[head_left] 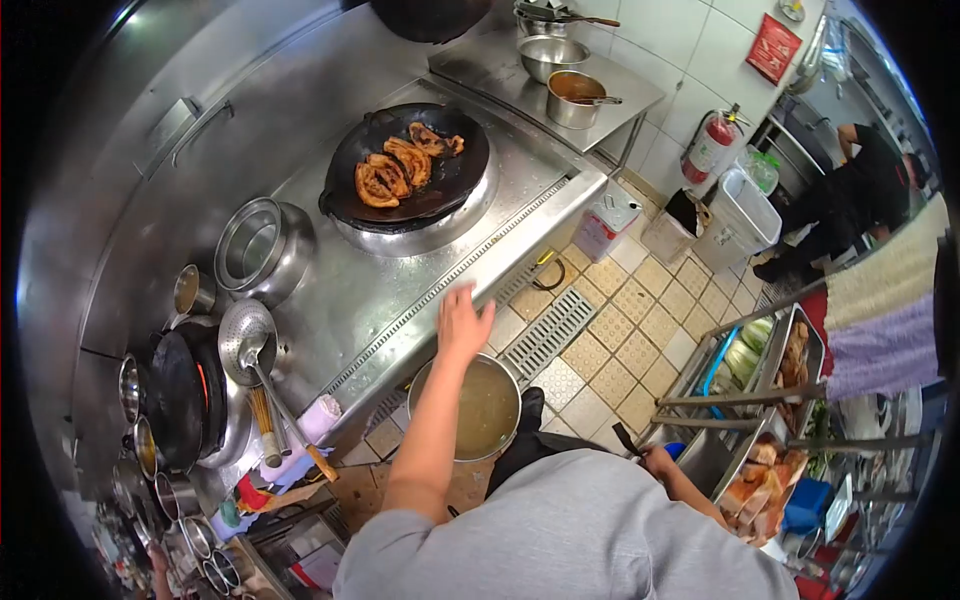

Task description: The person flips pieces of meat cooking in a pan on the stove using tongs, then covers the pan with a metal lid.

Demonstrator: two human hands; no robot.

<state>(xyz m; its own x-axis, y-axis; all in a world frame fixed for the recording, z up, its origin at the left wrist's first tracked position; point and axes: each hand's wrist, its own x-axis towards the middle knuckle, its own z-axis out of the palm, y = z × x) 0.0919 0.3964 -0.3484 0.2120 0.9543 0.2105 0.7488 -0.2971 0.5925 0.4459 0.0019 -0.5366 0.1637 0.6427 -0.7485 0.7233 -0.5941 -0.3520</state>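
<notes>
My left hand [465, 322] reaches forward over the front edge of the steel stove counter [400, 310], its fingers apart and nothing in them. Below that forearm is a large pot [488, 408] of cloudy, brownish liquid. Back at my right side, my right hand [657, 463] is closed around a dark, strap-like thing [626, 440], whose kind I cannot make out. Farther along the counter, a black wok [340, 200] rests on a round steel burner ring, with several browned pieces of meat [408, 165] in it.
Left on the counter are a round steel pot [290, 250], a perforated skimmer [245, 335] and a bamboo brush [265, 425]. A rack of meat trays [765, 480] stands at right. Behind are a metal tin [608, 222], a fire extinguisher [710, 145] and another person [850, 195].
</notes>
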